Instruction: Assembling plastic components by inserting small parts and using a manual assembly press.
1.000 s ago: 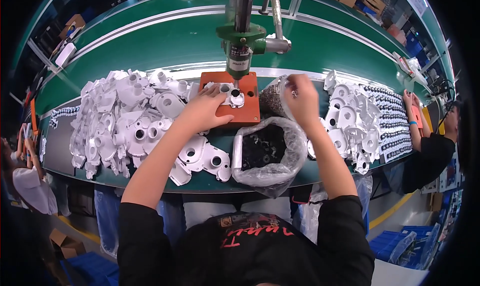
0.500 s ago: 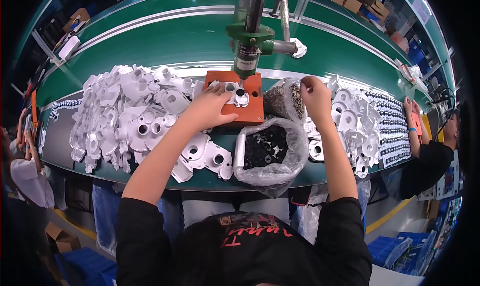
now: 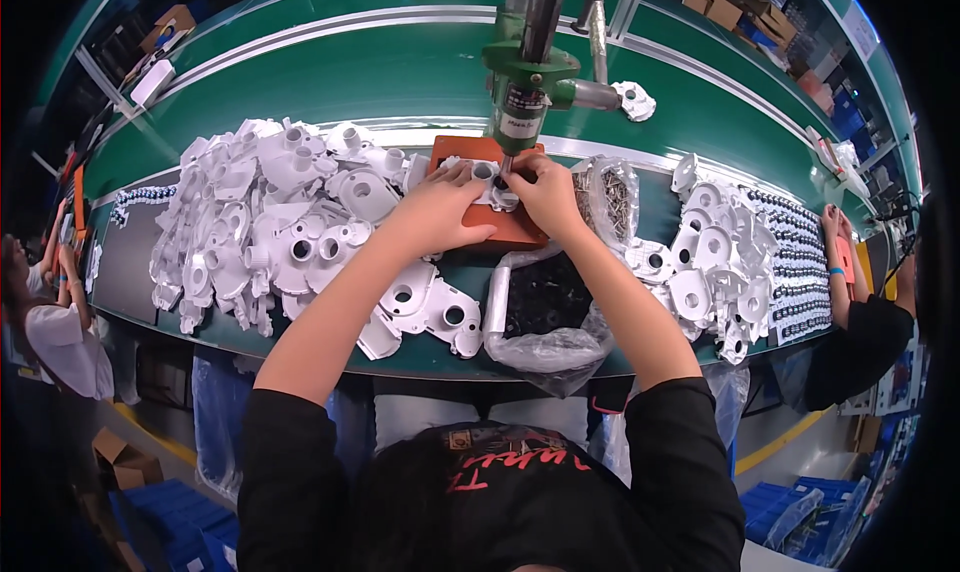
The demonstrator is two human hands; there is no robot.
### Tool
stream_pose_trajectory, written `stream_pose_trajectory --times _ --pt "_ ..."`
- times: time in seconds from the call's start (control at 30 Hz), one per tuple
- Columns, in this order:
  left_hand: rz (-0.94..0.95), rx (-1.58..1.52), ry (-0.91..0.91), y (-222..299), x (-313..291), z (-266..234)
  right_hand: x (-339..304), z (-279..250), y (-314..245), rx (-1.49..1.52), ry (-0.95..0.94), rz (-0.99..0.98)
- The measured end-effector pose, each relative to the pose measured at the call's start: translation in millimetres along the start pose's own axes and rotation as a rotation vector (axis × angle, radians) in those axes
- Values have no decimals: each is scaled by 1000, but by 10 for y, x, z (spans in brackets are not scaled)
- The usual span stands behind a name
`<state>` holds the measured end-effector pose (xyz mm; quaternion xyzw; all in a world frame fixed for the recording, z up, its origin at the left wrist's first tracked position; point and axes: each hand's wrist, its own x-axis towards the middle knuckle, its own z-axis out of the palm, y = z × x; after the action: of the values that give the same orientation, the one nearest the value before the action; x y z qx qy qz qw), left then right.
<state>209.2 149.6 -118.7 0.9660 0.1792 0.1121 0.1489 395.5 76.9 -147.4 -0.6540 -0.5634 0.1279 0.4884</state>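
A white plastic housing part (image 3: 482, 171) with round openings sits on an orange fixture block (image 3: 508, 228). My left hand (image 3: 432, 214) lies over the part's left side, its fingers stretched out and its thumb spread toward me. Thumb and fingertips of my right hand (image 3: 550, 198) are pinched together at the part's right opening. Whatever they hold, if anything, is too small to make out. Just above these fingertips stands the tip of a green vertical driver machine (image 3: 520, 122).
Piles of white plastic parts (image 3: 235, 237) lie left and right. Right of the block stands a clear bag of screws (image 3: 622, 207); nearer me, an open bag holds small black parts (image 3: 545, 297). Rows of black-and-white pieces (image 3: 795, 262) lie far right. Other people work at both sides.
My right hand has moved left from the screw bag to the part under the driver. My left hand stays on the part. The whole view has shifted slightly.
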Motion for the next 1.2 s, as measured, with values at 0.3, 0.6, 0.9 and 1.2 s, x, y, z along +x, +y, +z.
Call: stream_pose_trajectory --times 0.3,0.6,0.9,1.2 --pt "12 56 21 -33 -12 38 -71 -90 23 -48 -58 -183" --pt "10 28 52 -6 -14 48 -323 -215 -207 -514 -81 -464" --pt "48 32 107 -88 -73 77 1458 -1337 -538 886 411 338" --pt "-36 8 132 -4 -44 103 2489 -2233 -650 746 -903 386"
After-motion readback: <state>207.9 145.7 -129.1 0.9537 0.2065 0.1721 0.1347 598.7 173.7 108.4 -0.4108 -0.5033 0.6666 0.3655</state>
